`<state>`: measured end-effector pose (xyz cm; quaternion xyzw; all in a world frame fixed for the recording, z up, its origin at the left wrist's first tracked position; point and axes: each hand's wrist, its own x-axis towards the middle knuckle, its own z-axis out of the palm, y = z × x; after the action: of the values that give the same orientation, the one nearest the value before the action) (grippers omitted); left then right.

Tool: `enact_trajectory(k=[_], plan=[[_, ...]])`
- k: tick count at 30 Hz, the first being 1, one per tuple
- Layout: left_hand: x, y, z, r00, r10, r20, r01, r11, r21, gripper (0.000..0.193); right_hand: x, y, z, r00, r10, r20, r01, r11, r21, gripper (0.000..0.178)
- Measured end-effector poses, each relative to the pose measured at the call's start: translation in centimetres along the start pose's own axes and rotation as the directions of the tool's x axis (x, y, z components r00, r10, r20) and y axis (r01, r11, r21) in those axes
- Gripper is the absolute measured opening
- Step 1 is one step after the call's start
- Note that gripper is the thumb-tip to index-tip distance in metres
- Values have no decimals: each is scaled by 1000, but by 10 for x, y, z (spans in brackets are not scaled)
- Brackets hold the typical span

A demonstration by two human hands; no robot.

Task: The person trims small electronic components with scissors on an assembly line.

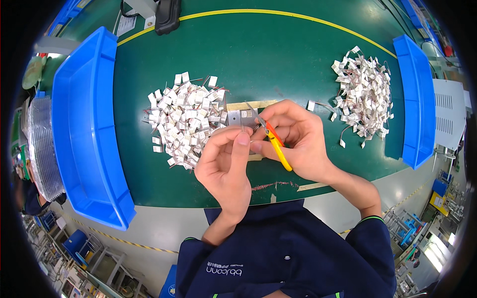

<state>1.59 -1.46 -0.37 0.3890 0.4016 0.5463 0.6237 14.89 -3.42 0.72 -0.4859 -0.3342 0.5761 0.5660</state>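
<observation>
My left hand [226,166] pinches a small thin part, probably a wire end, between thumb and fingertips just above the green mat [258,59]. My right hand [298,141] grips small cutters with orange and yellow handles [276,145], their tip pointing up-left toward my left fingertips. The held part is too small to make out. A heap of small white tagged pieces with thin wires [186,119] lies just left of my hands. A second heap of the same pieces [362,94] lies to the right.
A big blue bin [82,134] stands at the left edge of the mat, a narrower blue bin [415,104] at the right. A small grey metal plate [242,116] lies behind my hands. A black device [168,16] sits at the back. Stacked clear trays [43,149] stand far left.
</observation>
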Motion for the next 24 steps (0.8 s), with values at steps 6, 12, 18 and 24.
enact_trajectory(k=[6,12,18,24], plan=[[0,0,-4,1000,5,11,-6,1000,17,6,0,-3,-4,994,83,64,-79,995,-61,38],[-2,0,-7,999,20,42,-20,1000,-7,3,3,-5,-14,986,63,157,-57,997,-44,32],[-4,5,-7,998,9,66,-5,999,-47,2,10,-29,-35,897,280,344,-294,956,-11,20],[-5,5,-9,995,-16,95,22,998,-54,5,11,-29,-47,866,291,406,-312,950,-17,17]])
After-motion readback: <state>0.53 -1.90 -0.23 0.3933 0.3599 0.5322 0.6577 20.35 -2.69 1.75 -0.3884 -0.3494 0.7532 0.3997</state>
